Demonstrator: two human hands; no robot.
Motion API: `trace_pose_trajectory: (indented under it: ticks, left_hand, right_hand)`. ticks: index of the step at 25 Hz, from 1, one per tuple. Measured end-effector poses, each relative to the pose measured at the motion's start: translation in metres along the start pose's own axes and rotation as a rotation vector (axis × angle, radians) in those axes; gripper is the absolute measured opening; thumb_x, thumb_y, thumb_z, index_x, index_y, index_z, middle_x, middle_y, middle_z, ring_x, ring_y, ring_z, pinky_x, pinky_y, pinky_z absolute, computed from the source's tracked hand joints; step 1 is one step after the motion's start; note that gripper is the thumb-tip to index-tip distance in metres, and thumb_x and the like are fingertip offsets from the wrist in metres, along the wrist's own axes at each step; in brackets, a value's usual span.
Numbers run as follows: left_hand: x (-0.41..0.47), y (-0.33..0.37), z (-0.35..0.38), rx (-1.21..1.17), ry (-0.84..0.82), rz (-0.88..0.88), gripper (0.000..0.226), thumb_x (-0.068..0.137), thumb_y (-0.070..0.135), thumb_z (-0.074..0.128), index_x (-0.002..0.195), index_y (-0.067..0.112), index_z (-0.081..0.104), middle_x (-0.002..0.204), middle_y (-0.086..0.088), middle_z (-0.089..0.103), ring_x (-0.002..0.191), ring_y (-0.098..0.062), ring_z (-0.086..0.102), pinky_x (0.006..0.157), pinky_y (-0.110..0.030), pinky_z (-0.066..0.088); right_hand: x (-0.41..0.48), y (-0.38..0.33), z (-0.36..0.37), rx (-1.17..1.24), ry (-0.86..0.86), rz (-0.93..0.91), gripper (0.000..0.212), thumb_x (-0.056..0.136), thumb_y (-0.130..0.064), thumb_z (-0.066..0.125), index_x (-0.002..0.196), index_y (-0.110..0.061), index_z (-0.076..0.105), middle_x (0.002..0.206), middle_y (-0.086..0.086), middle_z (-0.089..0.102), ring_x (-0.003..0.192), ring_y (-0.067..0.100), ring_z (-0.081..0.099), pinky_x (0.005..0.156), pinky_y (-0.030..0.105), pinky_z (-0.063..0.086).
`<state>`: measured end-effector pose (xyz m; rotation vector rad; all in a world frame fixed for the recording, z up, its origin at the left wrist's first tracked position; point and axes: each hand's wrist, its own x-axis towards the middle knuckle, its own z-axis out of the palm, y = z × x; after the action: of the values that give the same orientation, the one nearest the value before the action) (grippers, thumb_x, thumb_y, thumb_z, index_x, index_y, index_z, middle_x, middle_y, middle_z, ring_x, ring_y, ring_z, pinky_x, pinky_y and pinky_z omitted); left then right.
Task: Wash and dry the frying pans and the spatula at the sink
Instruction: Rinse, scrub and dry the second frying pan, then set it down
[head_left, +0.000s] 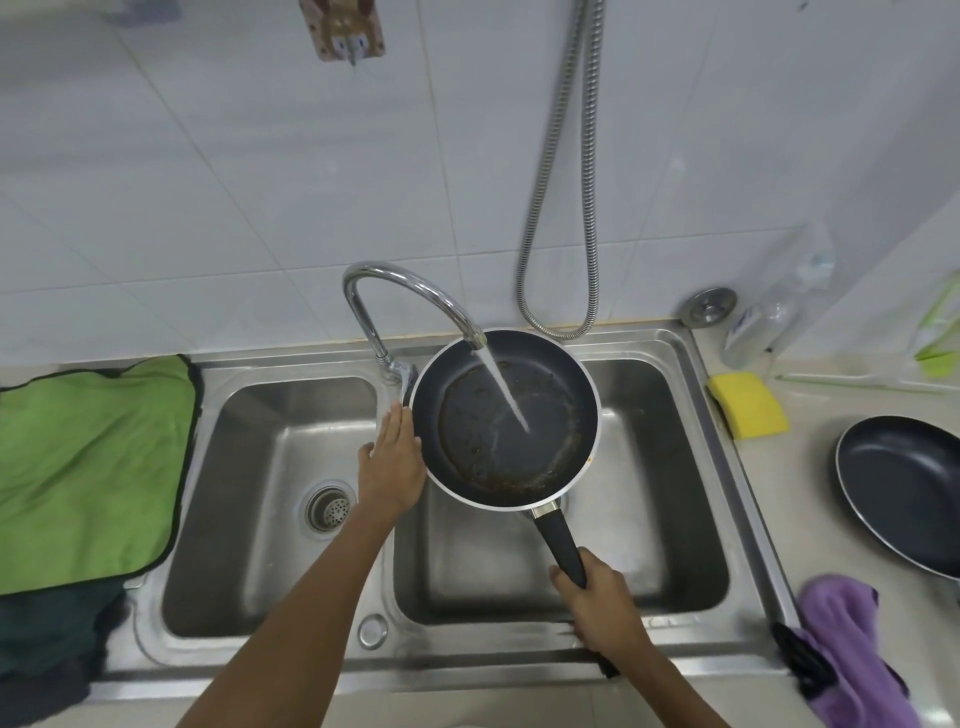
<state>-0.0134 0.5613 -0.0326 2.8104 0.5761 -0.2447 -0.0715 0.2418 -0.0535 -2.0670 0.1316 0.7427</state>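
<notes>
The pale bench (810, 499) holds a steel sink (291, 364) with two bowls. On its left side lies a green cloth (88, 467), with a dark cloth (52, 634) at its near edge. On the right side lie a yellow sponge (748, 402), a black frying pan (904, 488), a purple cloth (841, 639) and a clear bottle (769, 317).

brushed steel sink (691, 415), glossy chrome tap (410, 283), dark matt pan (506, 421), green fuzzy cloth (88, 467)

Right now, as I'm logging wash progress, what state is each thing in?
Faucet: running.
Held frying pan: under the stream, brown residue inside.
Second frying pan: on the counter, untouched.
Yellow sponge: lying on the counter.
Left hand: fingers straight against the pan's rim.
Right hand: grips the handle.
</notes>
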Motion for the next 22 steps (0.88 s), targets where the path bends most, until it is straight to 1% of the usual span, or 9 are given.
trace_pose_trajectory:
  ticks: [7, 12, 16, 19, 22]
  left_hand:
    - [0.0000, -0.0009, 0.0013, 0.007, -0.002, 0.007, 0.056, 0.110, 0.027, 0.030, 0.162, 0.012, 0.016, 0.172, -0.004, 0.009, 0.159, -0.020, 0.012, 0.117, -0.052, 0.035]
    - [-0.0004, -0.0008, 0.0007, 0.017, 0.001, 0.010, 0.057, 0.109, 0.027, 0.032, 0.162, 0.012, 0.015, 0.172, -0.004, 0.009, 0.158, -0.020, 0.013, 0.116, -0.051, 0.036]
    - [-0.0007, -0.0017, 0.0011, 0.012, -0.008, 0.014, 0.058, 0.109, 0.025, 0.034, 0.162, 0.012, 0.015, 0.172, -0.004, 0.010, 0.158, -0.021, 0.015, 0.115, -0.051, 0.036]
    - [-0.0008, -0.0007, 0.0004, 0.009, -0.016, 0.012, 0.058, 0.108, 0.023, 0.034, 0.162, 0.012, 0.015, 0.172, -0.004, 0.009, 0.158, -0.021, 0.015, 0.115, -0.052, 0.036]
    - [-0.0010, 0.0002, -0.0004, 0.013, -0.019, 0.005, 0.059, 0.108, 0.023, 0.034, 0.162, 0.013, 0.015, 0.172, -0.004, 0.008, 0.158, -0.021, 0.016, 0.115, -0.052, 0.037]
  right_hand:
    - [-0.0014, -0.0009, -0.0003, -0.021, 0.006, 0.003, 0.020, 0.093, -0.032, 0.064, 0.077, -0.026, 0.054, 0.059, -0.001, 0.051, 0.048, 0.015, 0.046, 0.047, 0.029, 0.044]
    - [-0.0024, -0.0039, -0.0006, -0.031, -0.003, -0.004, 0.017, 0.095, -0.033, 0.063, 0.082, -0.026, 0.056, 0.063, 0.000, 0.056, 0.051, 0.014, 0.050, 0.048, 0.024, 0.044]
    - [-0.0014, -0.0029, -0.0004, -0.035, -0.001, 0.002, 0.016, 0.095, -0.035, 0.063, 0.084, -0.026, 0.056, 0.064, 0.001, 0.056, 0.052, 0.014, 0.051, 0.049, 0.026, 0.046]
    - [-0.0011, -0.0032, 0.0000, -0.034, -0.006, 0.002, 0.017, 0.095, -0.035, 0.063, 0.082, -0.028, 0.054, 0.064, -0.001, 0.055, 0.052, 0.015, 0.051, 0.049, 0.025, 0.045]
    - [-0.0006, -0.0014, 0.0000, -0.026, 0.002, -0.001, 0.018, 0.093, -0.034, 0.063, 0.080, -0.027, 0.054, 0.061, -0.001, 0.053, 0.050, 0.015, 0.048, 0.048, 0.028, 0.044]
